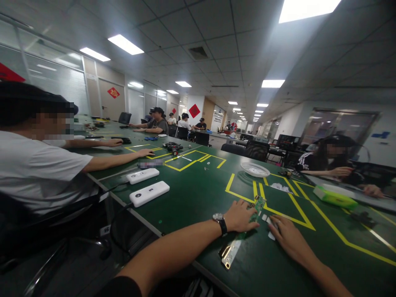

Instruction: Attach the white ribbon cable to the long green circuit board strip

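Note:
A long, narrow green circuit board (259, 203) with a silvery metal part at its near end (230, 252) lies slantwise on the green table. My left hand (239, 216), with a watch on the wrist, lies across the middle of the board, fingers and thumb curled about it, hiding that stretch. To the right of the board, my right hand (285, 232) is low over the table with its fingers bent together. A small white piece (271, 236) shows at its fingers; its kind cannot be made out.
Yellow tape (292, 218) marks the green tabletop (192, 202). A white round basket (255, 169), crumpled white scraps (281, 188) and a bright green packet (335, 197) lie beyond. Two white power banks (149, 193) are at left. Co-workers sit on both sides.

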`<action>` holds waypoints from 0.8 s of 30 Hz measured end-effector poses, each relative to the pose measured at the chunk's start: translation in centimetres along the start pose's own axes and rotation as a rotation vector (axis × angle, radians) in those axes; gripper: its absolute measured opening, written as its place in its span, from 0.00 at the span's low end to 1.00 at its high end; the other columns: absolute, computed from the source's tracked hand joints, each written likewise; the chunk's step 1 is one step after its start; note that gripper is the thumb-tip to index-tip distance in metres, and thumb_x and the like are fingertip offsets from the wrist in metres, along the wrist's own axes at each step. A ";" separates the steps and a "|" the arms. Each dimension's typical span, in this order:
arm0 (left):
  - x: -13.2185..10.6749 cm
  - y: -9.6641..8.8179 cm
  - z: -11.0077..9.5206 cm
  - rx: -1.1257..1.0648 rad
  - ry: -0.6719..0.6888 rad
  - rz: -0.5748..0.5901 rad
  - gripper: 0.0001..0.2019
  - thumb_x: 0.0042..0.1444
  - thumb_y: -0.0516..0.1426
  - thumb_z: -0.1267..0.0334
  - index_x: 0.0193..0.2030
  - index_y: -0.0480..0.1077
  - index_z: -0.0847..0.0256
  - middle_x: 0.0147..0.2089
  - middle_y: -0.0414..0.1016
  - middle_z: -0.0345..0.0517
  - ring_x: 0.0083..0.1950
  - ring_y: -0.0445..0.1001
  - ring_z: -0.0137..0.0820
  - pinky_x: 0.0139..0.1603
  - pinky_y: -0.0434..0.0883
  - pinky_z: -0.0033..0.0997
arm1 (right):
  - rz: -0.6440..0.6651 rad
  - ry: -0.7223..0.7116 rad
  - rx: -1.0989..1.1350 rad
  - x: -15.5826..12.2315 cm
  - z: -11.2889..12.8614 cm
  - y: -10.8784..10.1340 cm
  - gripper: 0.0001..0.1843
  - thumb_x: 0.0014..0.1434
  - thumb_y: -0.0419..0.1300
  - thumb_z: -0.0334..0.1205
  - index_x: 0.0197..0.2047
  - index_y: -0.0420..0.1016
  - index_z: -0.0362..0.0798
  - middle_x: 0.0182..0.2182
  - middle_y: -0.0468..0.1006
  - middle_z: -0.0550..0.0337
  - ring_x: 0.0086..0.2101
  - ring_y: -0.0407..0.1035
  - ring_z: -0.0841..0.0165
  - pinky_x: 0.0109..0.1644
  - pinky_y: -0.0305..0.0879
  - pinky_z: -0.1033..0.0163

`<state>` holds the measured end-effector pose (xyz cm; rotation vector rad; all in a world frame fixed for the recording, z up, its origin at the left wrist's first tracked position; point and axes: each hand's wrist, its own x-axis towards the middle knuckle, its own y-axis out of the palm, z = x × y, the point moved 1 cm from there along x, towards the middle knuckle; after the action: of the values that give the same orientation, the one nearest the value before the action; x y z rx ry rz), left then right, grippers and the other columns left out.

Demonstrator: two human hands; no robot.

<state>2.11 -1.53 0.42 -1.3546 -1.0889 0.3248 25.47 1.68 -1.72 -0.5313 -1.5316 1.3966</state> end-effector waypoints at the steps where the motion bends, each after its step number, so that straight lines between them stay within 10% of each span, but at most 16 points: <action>1: 0.0 0.1 -0.1 0.008 -0.017 0.006 0.28 0.58 0.50 0.42 0.59 0.64 0.58 0.54 0.66 0.58 0.55 0.61 0.49 0.51 0.62 0.49 | 0.023 -0.001 -0.006 0.0 -0.1 0.2 0.29 0.62 0.45 0.55 0.53 0.72 0.43 0.54 0.71 0.45 0.55 0.63 0.52 0.59 0.59 0.46; 9: -0.1 -0.1 -0.1 -0.018 -0.002 0.195 0.26 0.60 0.44 0.42 0.60 0.61 0.52 0.59 0.64 0.52 0.59 0.60 0.48 0.52 0.59 0.51 | 0.107 -0.073 0.051 0.0 0.7 0.1 0.29 0.62 0.46 0.55 0.58 0.69 0.47 0.58 0.68 0.49 0.58 0.60 0.55 0.59 0.59 0.48; 24: 0.2 -0.5 -0.3 -0.125 -0.070 0.157 0.19 0.59 0.50 0.54 0.56 0.65 0.52 0.57 0.67 0.48 0.57 0.61 0.45 0.51 0.62 0.48 | 0.116 -0.013 0.125 -0.3 2.2 -1.4 0.26 0.59 0.50 0.55 0.54 0.71 0.48 0.56 0.69 0.48 0.57 0.61 0.54 0.58 0.57 0.49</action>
<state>2.27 -1.70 0.95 -1.5550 -1.0774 0.4282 24.09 -0.02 -0.26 -0.5421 -1.4320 1.5754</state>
